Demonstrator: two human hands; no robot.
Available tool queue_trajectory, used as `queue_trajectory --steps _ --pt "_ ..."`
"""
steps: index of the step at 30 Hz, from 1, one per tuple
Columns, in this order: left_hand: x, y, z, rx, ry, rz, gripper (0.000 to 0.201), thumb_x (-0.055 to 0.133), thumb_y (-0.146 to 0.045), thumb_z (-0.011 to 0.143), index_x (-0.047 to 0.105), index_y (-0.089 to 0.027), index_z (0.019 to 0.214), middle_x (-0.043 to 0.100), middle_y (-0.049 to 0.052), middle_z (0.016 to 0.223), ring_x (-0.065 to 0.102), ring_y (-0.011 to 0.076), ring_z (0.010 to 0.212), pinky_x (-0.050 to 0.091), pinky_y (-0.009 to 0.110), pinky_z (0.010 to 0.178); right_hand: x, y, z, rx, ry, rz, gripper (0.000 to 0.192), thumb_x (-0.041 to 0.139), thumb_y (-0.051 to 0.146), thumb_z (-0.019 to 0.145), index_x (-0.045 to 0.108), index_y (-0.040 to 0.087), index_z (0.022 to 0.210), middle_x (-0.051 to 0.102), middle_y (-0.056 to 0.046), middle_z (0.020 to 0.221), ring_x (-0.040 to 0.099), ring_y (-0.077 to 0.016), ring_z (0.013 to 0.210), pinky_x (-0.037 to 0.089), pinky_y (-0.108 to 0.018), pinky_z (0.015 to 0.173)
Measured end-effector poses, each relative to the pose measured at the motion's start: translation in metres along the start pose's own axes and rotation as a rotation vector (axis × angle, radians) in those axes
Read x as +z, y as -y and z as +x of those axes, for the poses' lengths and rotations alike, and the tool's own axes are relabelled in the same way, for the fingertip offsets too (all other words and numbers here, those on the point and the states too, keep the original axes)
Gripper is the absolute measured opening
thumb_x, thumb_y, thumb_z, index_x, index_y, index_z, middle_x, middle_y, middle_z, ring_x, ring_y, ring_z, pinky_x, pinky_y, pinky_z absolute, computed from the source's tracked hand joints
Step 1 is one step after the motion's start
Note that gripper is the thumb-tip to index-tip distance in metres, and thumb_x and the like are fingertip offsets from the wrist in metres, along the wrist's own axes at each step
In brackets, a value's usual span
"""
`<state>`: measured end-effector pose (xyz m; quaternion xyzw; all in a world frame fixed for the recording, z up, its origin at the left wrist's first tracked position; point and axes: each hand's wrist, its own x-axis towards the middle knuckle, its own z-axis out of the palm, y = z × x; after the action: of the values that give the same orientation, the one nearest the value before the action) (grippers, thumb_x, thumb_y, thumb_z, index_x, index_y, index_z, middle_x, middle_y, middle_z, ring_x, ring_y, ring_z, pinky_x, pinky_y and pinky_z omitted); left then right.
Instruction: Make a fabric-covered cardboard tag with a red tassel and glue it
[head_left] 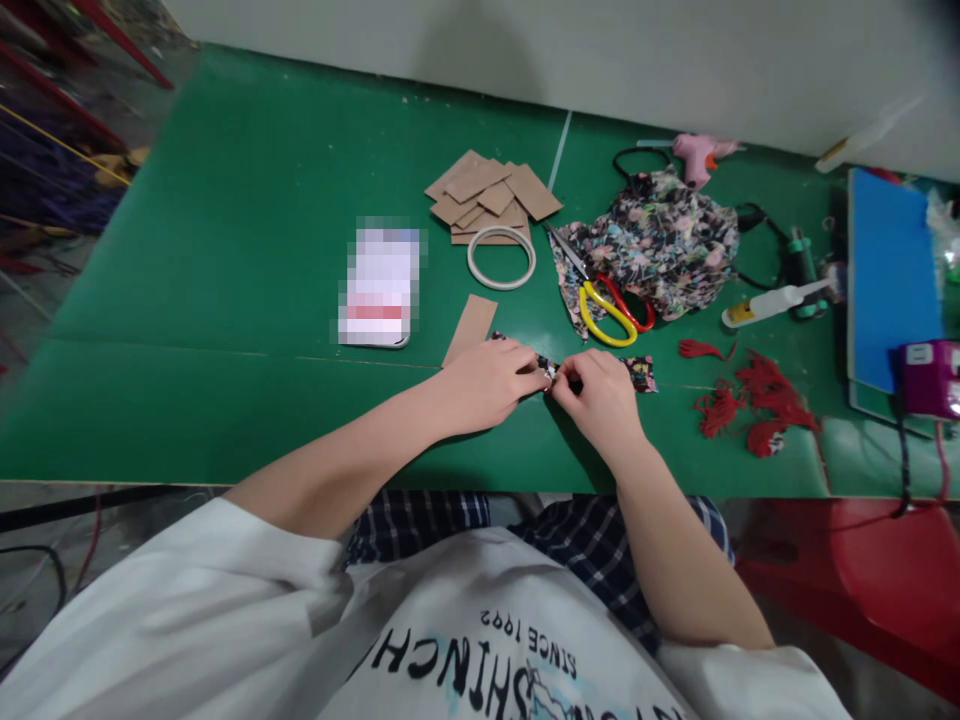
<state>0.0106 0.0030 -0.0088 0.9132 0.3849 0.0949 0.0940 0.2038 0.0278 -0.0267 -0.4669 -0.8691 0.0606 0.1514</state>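
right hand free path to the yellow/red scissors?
Probably yes. The scissors lie on the green table just beyond the right hand, with only bare table between. But both hands, left hand too, are pinching a small floral fabric piece, so the grip is occupied.

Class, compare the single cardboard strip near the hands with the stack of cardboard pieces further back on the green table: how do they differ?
The cardboard strip lies alone, flat on the green table; the stack of cardboard pieces is many pieces overlapping in a loose heap. The strip is long and narrow; the stacked pieces look squarer. The strip sits beside the left hand; the stack lies further back, behind the tape ring. Both are plain brown cardboard.
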Motion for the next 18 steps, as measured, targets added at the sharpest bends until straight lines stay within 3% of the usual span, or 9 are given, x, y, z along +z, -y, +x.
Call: queue_trajectory --steps 18 --pt "-0.0016 -0.0021 0.0005 -0.013 0.027 -0.047 0.032 0.034 -0.012 0.090 0.058 -0.017 0.112 0.059 0.010 0.104 0.051 0.0230 0.106 0.044 0.038 0.087 -0.0010 0.0030 0.0008 0.019 0.024 -0.047 0.011 0.048 0.022 0.078 0.055 0.017 0.072 0.058 -0.005 0.072 0.051 -0.0190 0.073 0.036 -0.031 0.069"
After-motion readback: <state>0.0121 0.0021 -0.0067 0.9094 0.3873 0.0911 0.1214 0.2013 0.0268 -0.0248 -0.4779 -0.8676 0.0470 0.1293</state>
